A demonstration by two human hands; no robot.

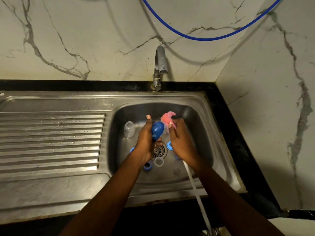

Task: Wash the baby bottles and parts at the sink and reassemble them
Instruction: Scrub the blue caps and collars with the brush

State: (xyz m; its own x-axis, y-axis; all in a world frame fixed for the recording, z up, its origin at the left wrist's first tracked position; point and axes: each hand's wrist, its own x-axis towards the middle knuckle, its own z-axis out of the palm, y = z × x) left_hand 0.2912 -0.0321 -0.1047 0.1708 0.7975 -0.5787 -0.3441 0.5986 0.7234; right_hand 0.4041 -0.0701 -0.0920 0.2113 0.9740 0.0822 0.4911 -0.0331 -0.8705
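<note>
At the sink [219, 147], I work 2 hands over the basin. Nearest me, a white handle [196, 193] runs up under the right hand [180, 142], whose fingers are curled round it just below the pink brush head [167, 118]. The left hand [144, 142] has its fingers wrapped under a blue cap [157, 129], thumb raised beside the dome. Whether brush head and cap touch, blur hides. I judge the cap light, stiff and slick when wet, best held low at its rim, leaving the dome open to the brush. Below the fingers lie a clear cup [159, 161], a blue ring [147, 166] and the drain [158, 151]; a second blue ring [169, 145] peeks from under the right fingers. Just left of the left fingers sits a clear bottle [129, 129], light and, I judge, easily knocked. Beyond the fingers, the faucet [160, 65] and a blue hose [204, 38] are well apart from the work.
</note>
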